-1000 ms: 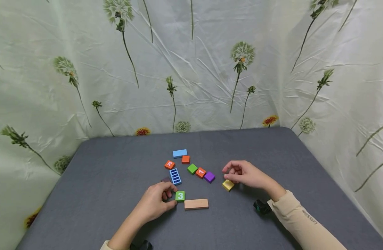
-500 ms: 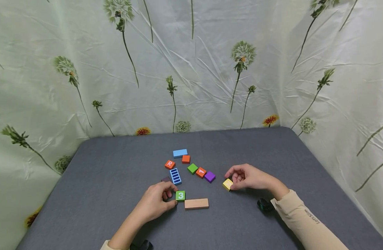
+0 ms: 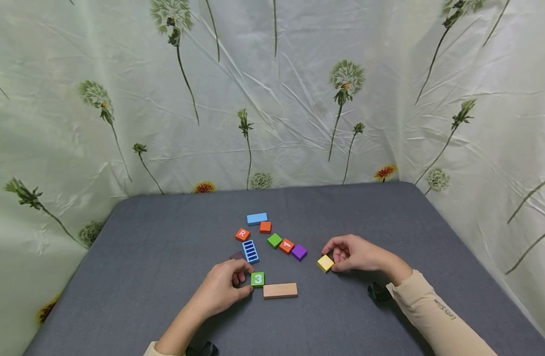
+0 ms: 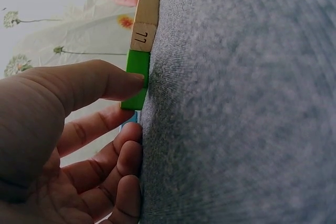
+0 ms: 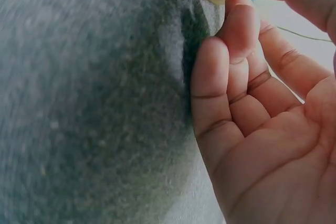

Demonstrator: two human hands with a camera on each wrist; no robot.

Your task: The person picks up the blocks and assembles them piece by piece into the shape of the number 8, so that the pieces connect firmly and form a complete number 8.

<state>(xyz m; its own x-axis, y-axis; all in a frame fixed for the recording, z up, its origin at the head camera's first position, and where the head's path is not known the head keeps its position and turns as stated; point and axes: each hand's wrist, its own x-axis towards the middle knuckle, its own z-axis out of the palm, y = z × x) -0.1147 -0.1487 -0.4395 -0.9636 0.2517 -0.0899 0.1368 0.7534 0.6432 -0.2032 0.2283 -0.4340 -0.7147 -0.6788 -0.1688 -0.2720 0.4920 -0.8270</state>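
Two hands work well apart on a grey-covered table [image 3: 165,237]. Closest to its near edge lies a wooden plank [image 3: 280,290], its far left corner meeting the 3 block [image 3: 257,279], which the left hand [image 3: 223,284] pinches at its left side between thumb and forefinger. Slightly farther off, toward the table's right edge, the right hand [image 3: 361,254] has thumb and forefinger clamped on a yellow block [image 3: 325,263]. Beyond, a dark block [image 3: 237,255], half hidden by the left hand, sits beside a striped block [image 3: 250,251], while purple [image 3: 298,252], 1 [image 3: 287,245] and green [image 3: 274,241] blocks slant toward the table's far left corner. Past them come the R block [image 3: 243,234], a red block [image 3: 265,227] and, nearest the far edge, a blue block [image 3: 256,218], before a dandelion-print curtain [image 3: 290,148]
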